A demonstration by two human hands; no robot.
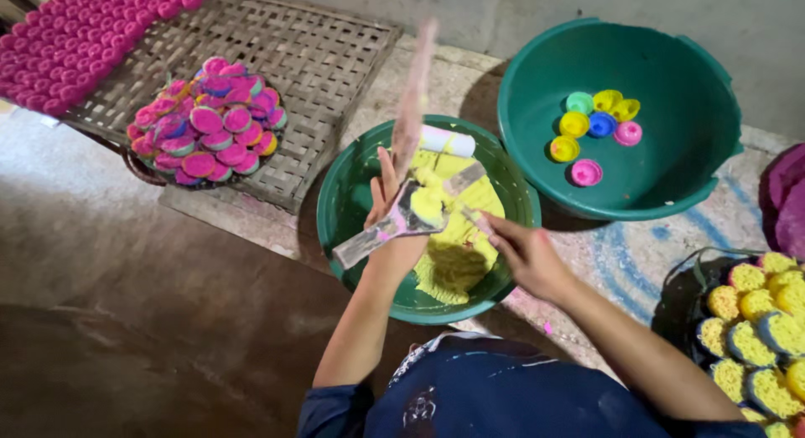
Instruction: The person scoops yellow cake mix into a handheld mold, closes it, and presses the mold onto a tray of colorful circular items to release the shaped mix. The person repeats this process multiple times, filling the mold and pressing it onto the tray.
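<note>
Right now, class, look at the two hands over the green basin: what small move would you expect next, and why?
Probably a scrape of the powder back down into the basin. The left hand holds a flat scraper carrying a heap of yellow powder, and the right hand presses a thin tool against it, directly above the yellow pile.

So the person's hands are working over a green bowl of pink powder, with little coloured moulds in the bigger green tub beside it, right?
Not quite: the powder in the green bowl is yellow, not pink, as the head view shows. The rest holds: both hands, left and right, work over that bowl, and little coloured moulds lie in the bigger green tub beside it.
</note>
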